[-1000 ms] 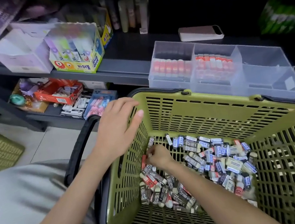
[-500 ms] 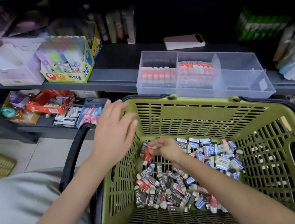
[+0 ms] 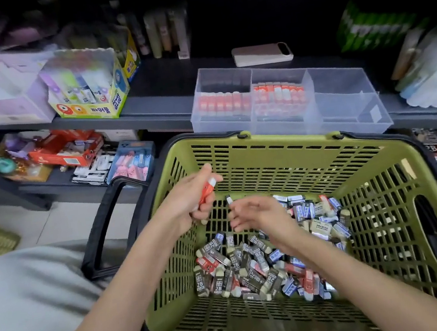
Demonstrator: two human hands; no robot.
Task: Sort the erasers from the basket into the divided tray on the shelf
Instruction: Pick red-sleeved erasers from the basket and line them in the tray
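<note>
1. Over the basket's left side, the left hand (image 3: 186, 202) is raised on a forearm that comes up from the lower left. Its fingers curl round a red-and-white eraser (image 3: 209, 188), whose white end pokes out past the thumb.
2. Just beside it, the right hand (image 3: 259, 212) pinches a small dark eraser (image 3: 229, 200) between thumb and forefinger, and its other fingers are loosely bent. Motion blur softens both hands.
3. The basket (image 3: 277, 141) is hard olive-green plastic with slotted walls and floor. Its black handle (image 3: 103, 226) is folded down at the left.
4. A loose pile of erasers (image 3: 252, 268) lies on the basket floor. They are small rectangular blocks in paper sleeves, some grey-black and marked 2B, others blue or red.
5. The divided tray (image 3: 355, 121) is clear, smooth plastic with three compartments. It sits on the grey shelf (image 3: 161, 109) just behind the basket's far rim.
6. The tray's left and middle compartments hold neat rows of red-and-white erasers.
</note>
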